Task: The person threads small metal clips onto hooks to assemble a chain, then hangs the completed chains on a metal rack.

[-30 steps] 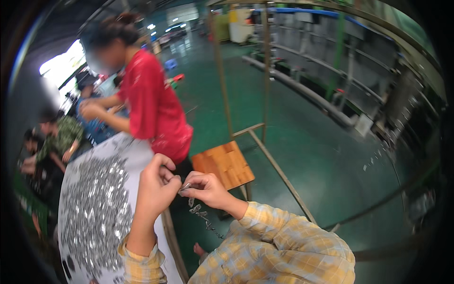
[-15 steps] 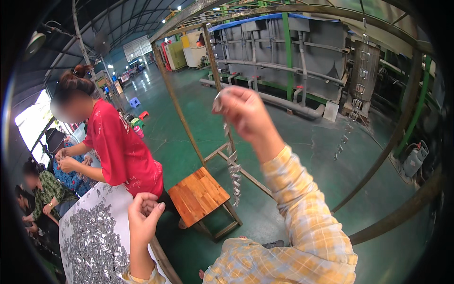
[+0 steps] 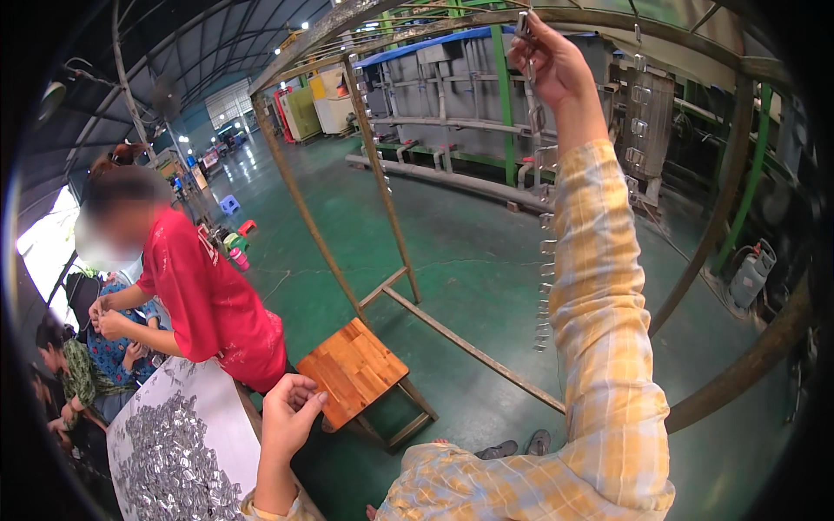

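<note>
My right hand (image 3: 556, 69) is raised high by the top bar of the metal frame (image 3: 460, 19). Its fingers pinch the upper end of a string of small silver buckles (image 3: 546, 269), which hangs straight down beside my sleeve. My left hand (image 3: 291, 417) hovers by the table edge, fingers loosely curled and thumb apart, with nothing visible in it. Close to it, many loose silver buckles (image 3: 169, 460) lie heaped on the white tabletop (image 3: 228, 421).
A wooden stool (image 3: 354, 369) stands between the table and the frame. Another string of buckles (image 3: 638, 126) hangs farther right. A person in a red shirt (image 3: 204, 295) works at the table's far side, others sit beyond. A grey gas cylinder (image 3: 752, 276) stands at right.
My right hand has risen and moved right toward the frame's top bar, carrying the buckle string, which now hangs straighter. My left hand has shifted slightly right. The view has turned a little.
</note>
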The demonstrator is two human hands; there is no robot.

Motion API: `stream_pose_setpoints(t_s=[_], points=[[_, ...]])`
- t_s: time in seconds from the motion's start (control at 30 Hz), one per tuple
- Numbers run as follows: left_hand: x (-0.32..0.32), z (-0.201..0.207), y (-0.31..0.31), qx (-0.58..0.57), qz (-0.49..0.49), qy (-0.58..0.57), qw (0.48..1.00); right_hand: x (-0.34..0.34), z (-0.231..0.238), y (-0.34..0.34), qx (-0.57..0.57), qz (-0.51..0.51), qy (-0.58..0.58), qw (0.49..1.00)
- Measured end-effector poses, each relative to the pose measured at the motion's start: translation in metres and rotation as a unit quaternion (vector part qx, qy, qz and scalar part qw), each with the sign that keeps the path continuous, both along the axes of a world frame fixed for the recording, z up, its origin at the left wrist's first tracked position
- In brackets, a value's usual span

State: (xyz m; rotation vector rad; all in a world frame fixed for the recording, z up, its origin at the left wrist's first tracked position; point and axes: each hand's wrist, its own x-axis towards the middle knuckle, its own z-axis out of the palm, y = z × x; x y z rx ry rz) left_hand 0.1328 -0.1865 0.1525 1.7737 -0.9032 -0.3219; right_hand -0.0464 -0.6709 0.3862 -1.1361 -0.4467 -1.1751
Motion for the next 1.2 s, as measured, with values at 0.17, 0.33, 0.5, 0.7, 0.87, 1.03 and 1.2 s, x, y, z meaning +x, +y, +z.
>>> stream_pose_setpoints(t_s=[0.17,0.33,0.5,0.7,0.87,1.03,1.2], points=[[0.000,-0.009,-0.009,0.019,-0.011,-0.014,1.000,-0.010,0.030,-0.026,0.090,-0.017,-0.001,0.996],[-0.003,-0.013,-0.018,0.038,-0.015,-0.022,0.999,-0.010,0.041,-0.054,0.079,-0.024,0.055,0.995],[-0.005,-0.014,-0.021,0.059,-0.006,-0.035,0.998,0.001,0.041,-0.052,0.105,-0.034,0.047,0.993],[0.005,-0.029,-0.023,0.061,-0.005,-0.028,0.998,-0.002,0.058,-0.075,0.079,0.001,0.021,0.997],[0.008,-0.040,-0.025,0.081,-0.001,-0.023,0.996,0.000,0.055,-0.073,0.027,-0.044,0.008,0.999],[0.011,-0.045,-0.029,0.101,0.005,-0.012,0.995,-0.003,0.042,-0.082,-0.011,-0.036,-0.007,0.999],[0.014,-0.050,-0.035,0.113,-0.001,-0.003,0.994,-0.011,0.032,-0.089,-0.010,-0.033,-0.008,0.999]])
